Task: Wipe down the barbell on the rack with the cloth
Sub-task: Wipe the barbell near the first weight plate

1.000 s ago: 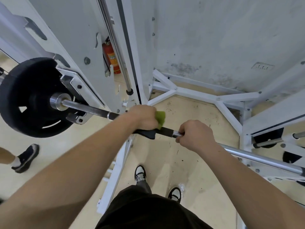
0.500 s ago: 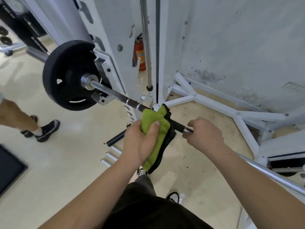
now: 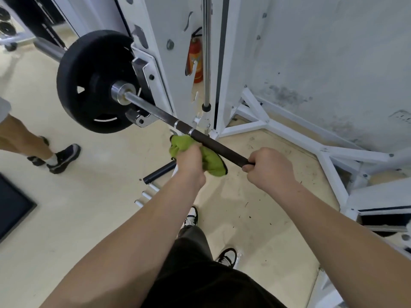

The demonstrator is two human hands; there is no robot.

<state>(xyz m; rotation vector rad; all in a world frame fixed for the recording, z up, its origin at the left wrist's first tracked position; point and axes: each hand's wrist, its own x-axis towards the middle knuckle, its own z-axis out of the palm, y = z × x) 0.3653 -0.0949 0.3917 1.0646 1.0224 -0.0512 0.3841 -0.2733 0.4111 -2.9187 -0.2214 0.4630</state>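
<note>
The barbell (image 3: 213,144) runs from a black weight plate (image 3: 93,81) at far left, across the white rack (image 3: 155,63), toward the near right. The right hand (image 3: 270,168) is clenched around its dark grip section. Just left of it, the left hand (image 3: 191,164) grips a bunched green cloth (image 3: 209,158), touching the underside of the bar.

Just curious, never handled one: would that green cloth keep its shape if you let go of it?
Probably not. The cloth bunches in folds in the left hand, so it looks soft and floppy. It likely weighs little and would drape over the barbell.
</note>
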